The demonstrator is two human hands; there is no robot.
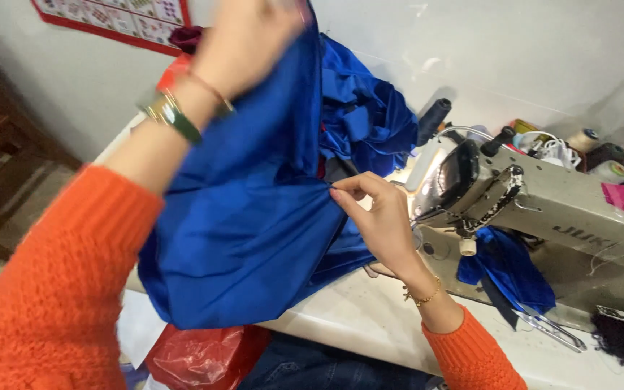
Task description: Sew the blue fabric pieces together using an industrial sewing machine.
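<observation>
Left of the sewing machine (543, 209), lifted high by left hand (247, 36), pinched at an edge by right hand (373, 213): blue fabric (247, 209), seemingly light, limp, slippery, best gripped along edges.

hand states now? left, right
Left hand: shut on the blue fabric, lifting its top edge.
Right hand: fingertips pinched shut on the fabric's edge.

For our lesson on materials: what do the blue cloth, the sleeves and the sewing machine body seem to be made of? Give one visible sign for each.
Blue cloth: thin woven fabric, probably satin-like; smooth, faint sheen, soft folds.
Sleeves: chunky knit, likely wool or acrylic; fuzzy looped texture.
Sewing machine: seemingly painted metal; hard beige body, worn and chipped near the head.
</observation>
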